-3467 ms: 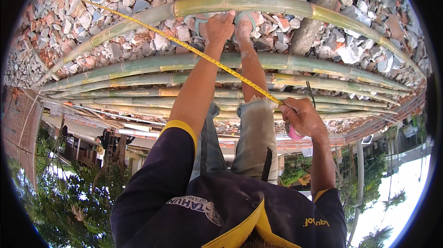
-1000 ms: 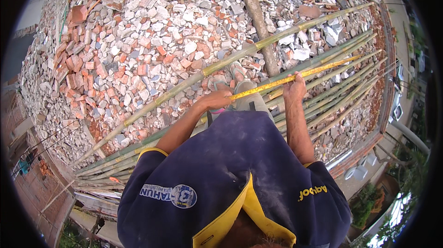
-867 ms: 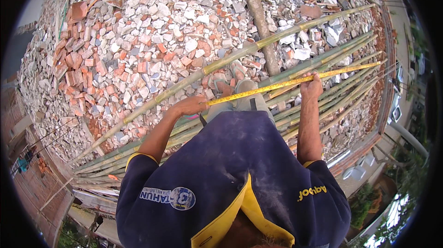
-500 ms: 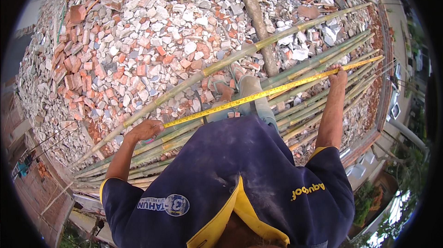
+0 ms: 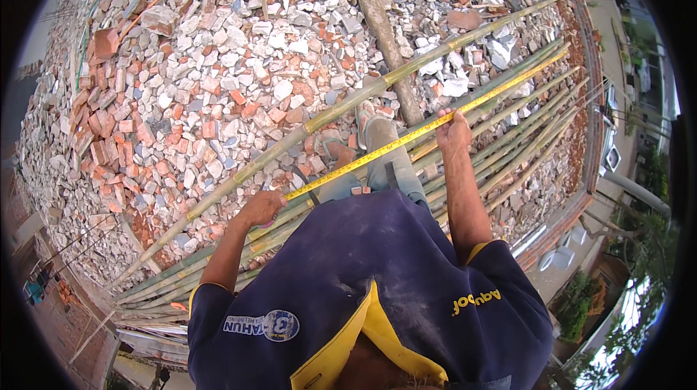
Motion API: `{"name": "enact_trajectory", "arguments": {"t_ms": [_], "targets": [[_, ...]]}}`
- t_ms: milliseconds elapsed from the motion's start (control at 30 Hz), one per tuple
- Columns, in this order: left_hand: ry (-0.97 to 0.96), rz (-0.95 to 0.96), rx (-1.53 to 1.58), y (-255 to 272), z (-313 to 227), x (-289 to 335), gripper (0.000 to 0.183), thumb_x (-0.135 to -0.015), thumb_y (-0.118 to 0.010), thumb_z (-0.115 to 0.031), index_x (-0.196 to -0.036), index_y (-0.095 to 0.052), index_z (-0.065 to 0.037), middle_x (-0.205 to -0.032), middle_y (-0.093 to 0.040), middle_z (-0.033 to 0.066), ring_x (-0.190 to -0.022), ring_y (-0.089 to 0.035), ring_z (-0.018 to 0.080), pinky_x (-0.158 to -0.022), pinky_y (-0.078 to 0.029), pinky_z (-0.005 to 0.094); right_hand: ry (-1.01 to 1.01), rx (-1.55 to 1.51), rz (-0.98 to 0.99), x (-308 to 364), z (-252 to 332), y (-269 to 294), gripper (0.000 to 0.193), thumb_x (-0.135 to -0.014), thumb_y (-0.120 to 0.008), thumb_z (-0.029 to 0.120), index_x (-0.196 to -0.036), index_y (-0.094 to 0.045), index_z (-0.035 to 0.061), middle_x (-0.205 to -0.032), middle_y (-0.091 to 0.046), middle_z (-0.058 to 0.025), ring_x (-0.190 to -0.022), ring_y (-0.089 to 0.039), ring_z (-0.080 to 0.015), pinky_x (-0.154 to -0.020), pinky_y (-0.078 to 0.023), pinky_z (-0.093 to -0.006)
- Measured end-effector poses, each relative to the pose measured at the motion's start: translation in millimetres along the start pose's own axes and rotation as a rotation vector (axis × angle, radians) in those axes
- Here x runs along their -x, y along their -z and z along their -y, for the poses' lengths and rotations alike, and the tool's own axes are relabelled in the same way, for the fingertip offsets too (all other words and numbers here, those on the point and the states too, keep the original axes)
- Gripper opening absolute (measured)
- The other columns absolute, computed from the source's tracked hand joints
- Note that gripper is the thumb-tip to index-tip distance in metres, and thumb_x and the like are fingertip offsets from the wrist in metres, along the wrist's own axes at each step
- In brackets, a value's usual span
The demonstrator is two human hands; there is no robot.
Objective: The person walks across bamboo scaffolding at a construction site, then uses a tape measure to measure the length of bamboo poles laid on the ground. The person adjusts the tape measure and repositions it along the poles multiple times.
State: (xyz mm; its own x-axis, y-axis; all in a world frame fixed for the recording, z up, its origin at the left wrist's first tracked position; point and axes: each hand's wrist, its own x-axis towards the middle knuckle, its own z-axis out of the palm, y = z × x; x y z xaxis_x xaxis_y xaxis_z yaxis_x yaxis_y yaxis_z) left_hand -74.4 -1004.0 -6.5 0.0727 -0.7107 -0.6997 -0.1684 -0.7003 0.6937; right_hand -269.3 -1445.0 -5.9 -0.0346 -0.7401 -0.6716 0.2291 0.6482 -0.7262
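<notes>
A yellow tape measure (image 5: 363, 159) stretches slantwise in front of my body, rising toward the far right. My left hand (image 5: 263, 209) is closed round its near-left end, where the case is mostly hidden; a bit of pink and green shows under the fingers. My right hand (image 5: 454, 133) pinches the blade partway along, and the rest of the blade runs on past it over the bamboo. Beneath the tape lies a bundle of green bamboo poles (image 5: 501, 145), fanning out at the right. One thicker bamboo pole (image 5: 348, 102) lies apart, beyond my feet.
Broken brick and concrete rubble (image 5: 218, 92) covers the ground. A concrete beam (image 5: 383, 31) crosses it beyond the thick pole. My sandalled feet (image 5: 337, 147) stand between that pole and the bundle. A low brick edge (image 5: 592, 143) bounds the right side.
My right hand has come inward to the left along the tape, so more blade extends past it. My left hand has shifted slightly right, and the hands are closer together.
</notes>
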Motion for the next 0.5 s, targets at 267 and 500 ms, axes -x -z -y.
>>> {"name": "enact_trajectory", "arguments": {"t_ms": [267, 500], "targets": [[0.015, -0.057, -0.07, -1, -33, -30, 0.038, -0.088, -0.043, -0.034, -0.079, -0.057, 0.0, -0.066, -0.054, 0.0143, -0.065, -0.052, 0.027, -0.063, -0.041, 0.0381, -0.137, 0.277, 0.081, 54, -64, -19, 0.012, -0.094, -0.041, 0.019, -0.095, -0.046, 0.0084, -0.086, -0.058, -0.0052, -0.076, -0.063, -0.0205, -0.07, -0.052, -0.0371], [0.106, -0.006, 0.002, 1, -59, -51, 0.035, -0.089, -0.042, -0.032, -0.09, -0.06, -0.002, -0.076, -0.061, 0.0156, -0.077, -0.059, 0.0302, -0.073, -0.044, 0.0373, -0.122, 0.163, 0.065, 32, -47, -36, 0.016, -0.093, -0.045, 0.014, -0.095, -0.048, -0.0012, -0.08, -0.058, -0.0118, -0.064, -0.06, -0.0226, -0.06, -0.054, -0.0364]]}}
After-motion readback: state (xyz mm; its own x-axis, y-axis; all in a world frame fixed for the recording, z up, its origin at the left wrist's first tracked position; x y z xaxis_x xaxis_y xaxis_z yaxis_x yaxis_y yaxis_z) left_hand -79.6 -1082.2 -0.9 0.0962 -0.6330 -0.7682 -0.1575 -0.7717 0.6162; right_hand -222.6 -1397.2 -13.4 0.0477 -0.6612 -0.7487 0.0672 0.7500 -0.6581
